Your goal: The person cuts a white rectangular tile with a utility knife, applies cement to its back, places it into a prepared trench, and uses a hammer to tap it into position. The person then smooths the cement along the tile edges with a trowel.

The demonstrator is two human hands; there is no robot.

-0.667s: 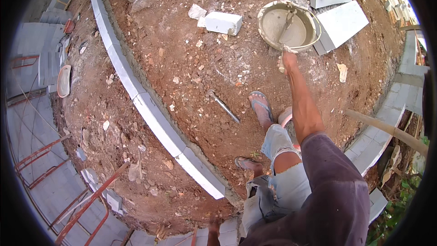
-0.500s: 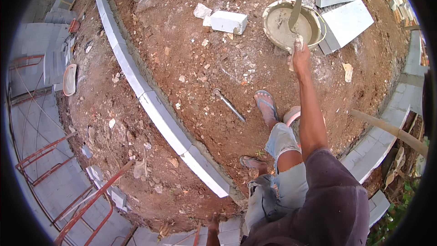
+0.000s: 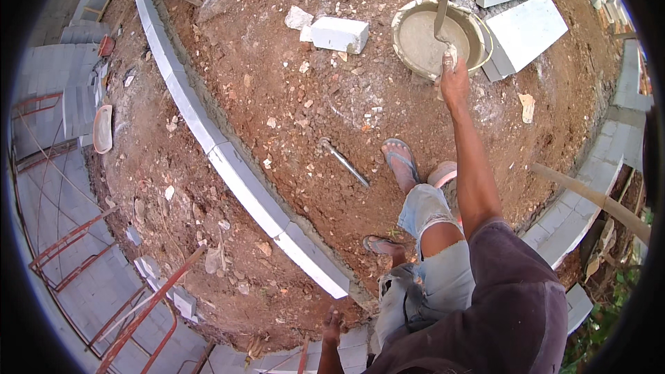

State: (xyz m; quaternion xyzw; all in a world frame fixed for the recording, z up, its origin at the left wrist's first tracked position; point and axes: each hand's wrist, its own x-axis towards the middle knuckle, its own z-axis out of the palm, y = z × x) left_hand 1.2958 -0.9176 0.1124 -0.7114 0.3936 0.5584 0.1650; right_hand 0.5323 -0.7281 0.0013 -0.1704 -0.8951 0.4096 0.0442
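My right hand (image 3: 454, 79) is closed on the handle of a trowel (image 3: 441, 7) at the near rim of a round bucket (image 3: 405, 48) of wet grey mortar. The trowel's blade points away from me, raised over the mortar. My left hand (image 3: 332, 322) hangs low at bottom centre, holding nothing, fingers loosely apart. A large white block (image 3: 526, 34) sits right of the bucket, a smaller white block (image 3: 339, 34) to its left. A metal bar (image 3: 345, 163) lies on the dirt left of my feet.
A curved row of white blocks (image 3: 235, 173) runs along the left over mortar. Red metal frames (image 3: 145, 308) stand before grey block walls at far left. A block ledge (image 3: 582, 194) and wooden pole (image 3: 589, 194) are at right. A pink container (image 3: 442, 173) is beside my leg.
The trowel's blade has risen out of the mortar, turning to point away from me. My right hand has shifted slightly, and my left hand has come a little further up into view.
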